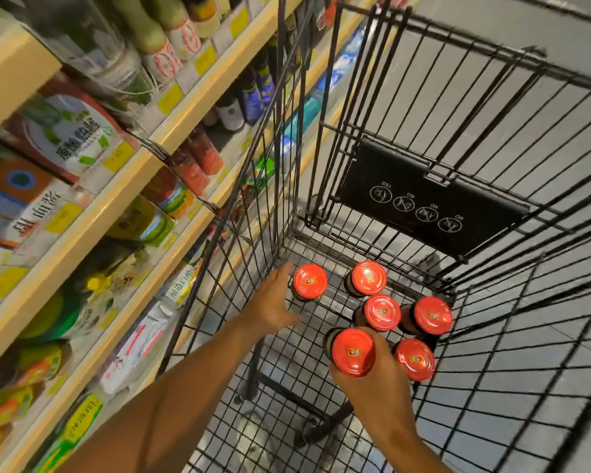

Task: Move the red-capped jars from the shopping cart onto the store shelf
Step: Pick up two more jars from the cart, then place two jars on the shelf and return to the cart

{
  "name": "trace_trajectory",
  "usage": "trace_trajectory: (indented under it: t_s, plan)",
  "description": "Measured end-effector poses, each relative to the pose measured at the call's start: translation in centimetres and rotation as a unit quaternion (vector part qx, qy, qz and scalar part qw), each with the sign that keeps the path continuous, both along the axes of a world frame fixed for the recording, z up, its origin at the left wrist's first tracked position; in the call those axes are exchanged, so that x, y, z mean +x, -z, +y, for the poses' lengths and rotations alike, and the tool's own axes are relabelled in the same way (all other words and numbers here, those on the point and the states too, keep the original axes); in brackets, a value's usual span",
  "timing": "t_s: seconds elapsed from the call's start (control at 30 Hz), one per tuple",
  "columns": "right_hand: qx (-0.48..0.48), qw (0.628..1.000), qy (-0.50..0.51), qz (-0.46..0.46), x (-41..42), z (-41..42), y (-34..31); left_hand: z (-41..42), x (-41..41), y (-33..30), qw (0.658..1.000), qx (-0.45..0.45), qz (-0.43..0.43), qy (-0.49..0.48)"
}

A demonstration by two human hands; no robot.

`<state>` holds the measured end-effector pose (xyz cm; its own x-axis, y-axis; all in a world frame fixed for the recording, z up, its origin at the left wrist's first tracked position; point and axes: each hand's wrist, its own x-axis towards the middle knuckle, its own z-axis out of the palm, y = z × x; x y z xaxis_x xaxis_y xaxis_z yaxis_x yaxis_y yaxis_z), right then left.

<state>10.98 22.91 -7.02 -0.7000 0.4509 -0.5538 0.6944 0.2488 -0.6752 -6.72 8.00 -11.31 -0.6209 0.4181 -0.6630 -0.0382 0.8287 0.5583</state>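
Several dark jars with red caps stand on the wire floor of the black shopping cart (492, 73). My right hand (379, 380) is wrapped around the nearest jar (352, 351), which sits higher than the rest. My left hand (273, 302) reaches down inside the cart with fingers spread, just left of the far-left jar (309, 280); whether it touches the jar is unclear. Other jars stand at the back (368, 277), in the middle (382, 312), at the right (432, 315) and beside my right hand (415, 359). The store shelf (93, 216) runs along the left.
The shelves hold bottles (171, 32), boxes (65, 131) and packets, with yellow price tags on their edges. The cart's left wire wall (253, 186) stands between the jars and the shelf. A black child-seat flap (427, 203) hangs at the cart's far end. Grey floor lies beyond.
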Motion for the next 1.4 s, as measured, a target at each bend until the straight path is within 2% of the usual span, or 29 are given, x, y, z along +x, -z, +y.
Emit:
trace_trajectory:
  t_s: [0.13, 0.3, 0.57, 0.67, 0.83, 1.0, 1.17, 1.4]
  plan:
    - [-0.020, 1.000, 0.010, 0.005, 0.2, 0.2, -0.1, 0.9, -0.4, 2.2, 1.000, 0.014, -0.016, -0.002]
    - [-0.012, 1.000, 0.000, 0.009, 0.3, 0.1, 0.0, 1.7, -0.5, 3.5, 0.993, 0.094, -0.002, -0.069]
    - [-0.025, 1.000, 0.002, 0.002, 0.9, 0.4, -0.6, 1.5, 0.8, 2.8, 0.985, 0.117, 0.098, -0.084]
    - [-0.027, 1.000, -0.002, -0.001, 1.0, 0.6, -1.6, 0.7, 1.7, 1.2, 0.978, 0.146, 0.108, -0.100]
    - [-0.001, 1.000, -0.017, 0.024, 0.3, 0.5, -6.1, -1.0, 3.3, -5.5, 0.966, 0.192, 0.115, -0.132]
    - [0.011, 0.998, -0.028, 0.063, -0.2, -0.2, -13.2, -3.3, 4.5, -14.6, 0.962, 0.219, 0.111, -0.124]
    - [0.015, 0.995, -0.024, 0.100, 0.4, -1.6, -22.2, -7.0, 5.6, -24.1, 0.951, 0.222, 0.160, -0.145]
    - [0.015, 0.983, -0.028, 0.182, 1.5, -5.4, -33.0, -14.0, 8.3, -38.3, 0.916, 0.257, 0.248, -0.182]
